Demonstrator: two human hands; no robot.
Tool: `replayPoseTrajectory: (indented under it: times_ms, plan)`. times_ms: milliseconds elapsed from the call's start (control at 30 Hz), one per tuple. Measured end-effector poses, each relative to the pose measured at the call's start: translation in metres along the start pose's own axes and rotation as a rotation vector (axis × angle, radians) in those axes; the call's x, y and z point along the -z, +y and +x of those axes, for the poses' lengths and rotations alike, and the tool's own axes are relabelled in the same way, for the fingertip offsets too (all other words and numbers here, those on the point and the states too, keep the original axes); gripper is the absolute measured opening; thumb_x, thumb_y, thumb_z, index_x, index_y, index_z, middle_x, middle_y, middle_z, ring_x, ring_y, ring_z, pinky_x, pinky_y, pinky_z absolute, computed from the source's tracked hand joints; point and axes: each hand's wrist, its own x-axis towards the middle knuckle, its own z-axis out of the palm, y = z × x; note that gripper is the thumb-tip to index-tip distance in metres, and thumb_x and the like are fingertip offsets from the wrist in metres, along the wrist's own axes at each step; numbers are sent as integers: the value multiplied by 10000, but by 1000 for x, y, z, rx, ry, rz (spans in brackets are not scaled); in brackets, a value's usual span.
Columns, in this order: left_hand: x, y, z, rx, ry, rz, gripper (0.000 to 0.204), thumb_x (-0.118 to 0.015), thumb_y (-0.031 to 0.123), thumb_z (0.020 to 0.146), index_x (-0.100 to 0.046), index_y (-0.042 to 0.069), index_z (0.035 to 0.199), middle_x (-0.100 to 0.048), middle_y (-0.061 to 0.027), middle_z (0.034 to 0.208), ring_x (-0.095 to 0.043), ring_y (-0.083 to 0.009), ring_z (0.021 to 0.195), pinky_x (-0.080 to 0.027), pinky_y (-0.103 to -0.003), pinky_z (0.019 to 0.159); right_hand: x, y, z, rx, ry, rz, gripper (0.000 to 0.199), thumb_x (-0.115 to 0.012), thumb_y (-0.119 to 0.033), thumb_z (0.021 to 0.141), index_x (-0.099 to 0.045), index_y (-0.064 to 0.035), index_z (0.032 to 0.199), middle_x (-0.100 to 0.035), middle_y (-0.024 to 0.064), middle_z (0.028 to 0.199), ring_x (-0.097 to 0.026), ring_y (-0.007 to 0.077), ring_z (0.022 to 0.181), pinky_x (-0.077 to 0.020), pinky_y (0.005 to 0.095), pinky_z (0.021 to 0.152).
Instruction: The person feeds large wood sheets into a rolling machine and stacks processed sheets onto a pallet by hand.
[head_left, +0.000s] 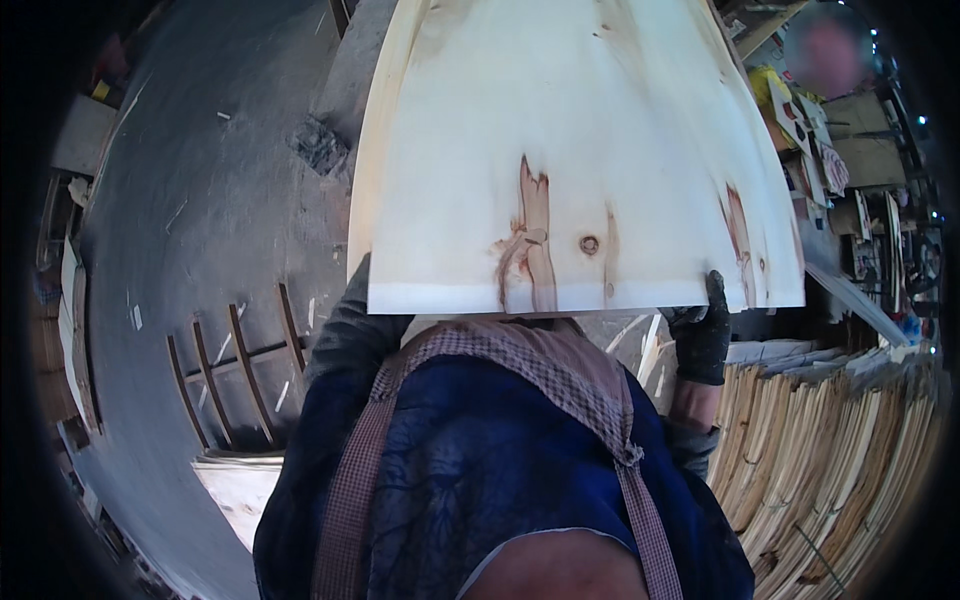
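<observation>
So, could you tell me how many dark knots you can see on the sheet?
1: a round knot low on the sheet, right of the reddish streak. Others may be hidden.

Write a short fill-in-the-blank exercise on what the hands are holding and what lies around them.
1. Both hands hold a large pale sheet of ____ veneer by its near edge.
2. The right hand wears a ____ glove.
3. To the person's right stands a stack of thin veneer sheets, seen from their ____.
4. On the grey floor to the left lies a brown wooden ____ of slats.

Missing words: wood; black; edges; frame
</observation>
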Motion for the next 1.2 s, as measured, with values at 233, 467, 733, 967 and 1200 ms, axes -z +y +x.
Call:
replayPoseTrajectory:
  times_ms: [233, 467, 733, 967, 1200]
  plan:
    - [-54, 19, -15, -677, -233, 1187, 429, -476, 149, 851, -350, 19, 1240, -468, -149, 1162, -459, -265, 1066, -367, -381, 906, -14, 26, 77, -166, -202, -161, 447, -538, -321, 825, -441, -14, 1134, -545, 159, 899, -591, 301, 733, -528, 431, 637]
    - [-84, 18, -38, -291, -69, 122, 370, -420, -38, 826, -370, -31, 1192, -524, -114, 1103, -532, -197, 966, -476, -299, 803, -110, 43, 229, -439, -422, -197, 470, -559, -450, 780, -534, 16, 835, -548, 120, 688, -588, 293, 642, -524, 447, 632]
    - [-35, 33, -57, -668, 641, 1411, 509, -569, 91, 733, -389, -41, 1191, -486, -247, 1105, -500, -349, 993, -409, -370, 860, -154, 59, 352, -319, -702, 273, 284, -396, -211, 879, -433, -84, 1130, -470, 168, 1109, -493, 312, 1016, -409, 475, 869]
    - [-2, 37, -59, -290, 471, 832, 537, -602, 97, 703, -394, -27, 1182, -514, -242, 1082, -514, -318, 1001, -403, -339, 852, -64, 89, 225, -353, -865, -44, 394, -314, -132, 897, -287, 5, 1265, -398, 200, 1229, -398, 318, 1142, -338, 453, 961]
    - [-50, 88, -82, -431, 232, 445, 365, -510, -50, 745, -459, -8, 1104, -596, -127, 909, -567, -156, 809, -444, -254, 713, 14, 104, 114, -864, -687, 116, 378, -360, -336, 896, -445, -59, 1139, -523, 190, 1096, -534, 356, 969, -442, 485, 821]
